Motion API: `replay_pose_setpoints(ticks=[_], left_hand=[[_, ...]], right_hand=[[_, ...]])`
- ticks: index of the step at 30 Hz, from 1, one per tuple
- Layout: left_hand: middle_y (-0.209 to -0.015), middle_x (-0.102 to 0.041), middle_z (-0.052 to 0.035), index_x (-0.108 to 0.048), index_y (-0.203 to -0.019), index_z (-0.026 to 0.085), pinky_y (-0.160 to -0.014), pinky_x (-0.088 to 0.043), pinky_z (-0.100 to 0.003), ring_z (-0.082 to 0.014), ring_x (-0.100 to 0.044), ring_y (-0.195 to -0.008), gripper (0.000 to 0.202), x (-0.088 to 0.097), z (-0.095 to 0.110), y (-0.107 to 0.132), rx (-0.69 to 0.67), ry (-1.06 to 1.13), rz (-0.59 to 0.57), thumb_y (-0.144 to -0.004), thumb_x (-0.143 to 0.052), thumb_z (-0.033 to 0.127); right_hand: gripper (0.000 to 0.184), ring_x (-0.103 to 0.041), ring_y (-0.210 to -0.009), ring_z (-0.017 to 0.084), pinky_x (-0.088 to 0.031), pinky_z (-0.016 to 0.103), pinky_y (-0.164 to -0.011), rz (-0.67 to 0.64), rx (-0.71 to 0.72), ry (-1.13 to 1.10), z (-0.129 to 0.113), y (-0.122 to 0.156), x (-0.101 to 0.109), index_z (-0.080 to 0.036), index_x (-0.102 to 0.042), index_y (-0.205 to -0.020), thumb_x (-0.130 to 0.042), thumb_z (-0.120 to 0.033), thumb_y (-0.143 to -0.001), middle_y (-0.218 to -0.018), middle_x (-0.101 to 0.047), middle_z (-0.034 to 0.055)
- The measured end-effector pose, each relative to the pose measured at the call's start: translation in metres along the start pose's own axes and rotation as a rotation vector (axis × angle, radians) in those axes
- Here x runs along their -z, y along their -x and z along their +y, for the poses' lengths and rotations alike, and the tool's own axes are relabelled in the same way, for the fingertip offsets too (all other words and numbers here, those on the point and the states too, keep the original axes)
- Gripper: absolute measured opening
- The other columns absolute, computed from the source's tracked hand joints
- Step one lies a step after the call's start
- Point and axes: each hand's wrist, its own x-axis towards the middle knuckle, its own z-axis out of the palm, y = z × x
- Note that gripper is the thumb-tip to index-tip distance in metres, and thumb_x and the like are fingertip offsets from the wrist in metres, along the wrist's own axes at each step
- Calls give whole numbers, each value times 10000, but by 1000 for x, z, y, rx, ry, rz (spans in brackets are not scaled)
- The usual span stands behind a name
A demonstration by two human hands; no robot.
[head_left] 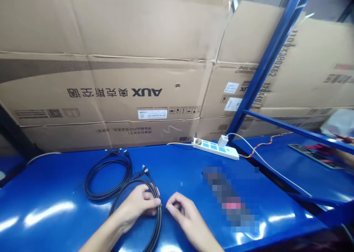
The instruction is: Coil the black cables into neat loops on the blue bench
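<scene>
Two coils of black cable lie on the blue table (177, 182). My left hand (136, 204) is shut on the nearer coil of black cable (157, 222), gripping its loops at the top. A connector end of that cable (144, 169) points up and away from the hand. The other coil of black cable (107, 180) lies just to the far left, apart from my hand, with its plug ends (124, 152) at the back. My right hand (182, 211) hangs just to the right of the nearer coil, fingers loosely curled, holding nothing.
A white power strip (215, 149) with a white plug (222, 140) lies at the table's back edge against large cardboard boxes (110, 90). A pixelated patch (229, 198) covers part of the table. A blue metal shelf frame (265, 67) rises at right.
</scene>
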Motion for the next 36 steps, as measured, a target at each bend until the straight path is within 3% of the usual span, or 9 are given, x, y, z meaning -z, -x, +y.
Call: replay_pose_setpoints(ticks=[3, 5, 7, 11, 15, 18, 23, 32, 36], left_hand=[[-635, -608, 80, -638, -904, 187, -646, -453, -275, -107, -565, -573, 517, 1, 3, 0, 3, 42, 10, -564, -947, 423], [-654, -617, 74, -645, -914, 178, -666, -464, -277, -102, -572, -585, 535, 2, 5, 1, 11, 60, 11, -559, -952, 434], [-667, -630, 68, -648, -917, 172, -669, -469, -277, -102, -579, -589, 552, 1, 6, 2, 14, 71, 8, -544, -963, 429], [-643, -627, 75, -651, -924, 167, -664, -471, -271, -104, -586, -591, 546, 0, 6, 4, 12, 82, 5, -557, -961, 427], [-642, -636, 75, -660, -911, 168, -678, -487, -277, -108, -596, -596, 520, 0, 6, 4, 18, 86, -3, -561, -961, 407], [-666, -664, 58, -665, -909, 171, -695, -499, -286, -117, -618, -612, 504, 0, 6, 3, 21, 88, -3, -566, -960, 393], [-670, -662, 63, -653, -908, 185, -724, -518, -300, -134, -651, -637, 523, -2, 6, 3, 13, 91, 9, -550, -968, 398], [-693, -646, 74, -632, -919, 193, -707, -513, -281, -118, -626, -639, 500, -6, 0, -4, -48, 17, 23, -602, -934, 435], [-722, -653, 56, -630, -948, 183, -666, -521, -280, -121, -621, -625, 513, -1, -3, -1, -35, -52, -21, -613, -913, 450]], right_hand=[[305, -628, -749, 200, -470, 281, -651, 56, -4, -13, 9, 5, -2, -206, -716, -997, -562, -469, -977, -887, -710, 43], [349, -642, -709, 190, -478, 266, -582, 98, 8, -13, 14, 7, -2, -217, -701, -1178, -619, -461, -943, -960, -717, 57], [380, -638, -667, 177, -468, 253, -527, 143, 41, 4, 15, 8, -3, -225, -687, -1237, -669, -423, -912, -1000, -708, 65], [195, -629, -664, 171, -507, 277, -617, 196, 200, 119, 10, 9, -4, -245, -757, -1039, -670, -394, -948, -958, -696, 50], [194, -656, -672, 179, -519, 280, -656, 230, 324, 270, 11, 11, -8, -252, -759, -1046, -634, -392, -996, -903, -710, 40], [137, -672, -696, 181, -515, 265, -655, 172, 272, 283, 14, 9, -9, -257, -761, -1037, -673, -336, -969, -908, -723, 33], [97, -647, -665, 162, -484, 242, -629, 93, 165, 228, 12, 4, -7, -223, -747, -860, -668, -204, -913, -825, -704, 16], [177, -599, -651, 157, -457, 235, -598, 171, 204, 220, -1, 6, -5, -205, -685, -828, -579, -258, -960, -771, -638, 8], [197, -625, -665, 164, -476, 232, -603, 187, 204, 288, -4, 1, 12, -218, -690, -838, -570, -294, -975, -785, -662, 9]])
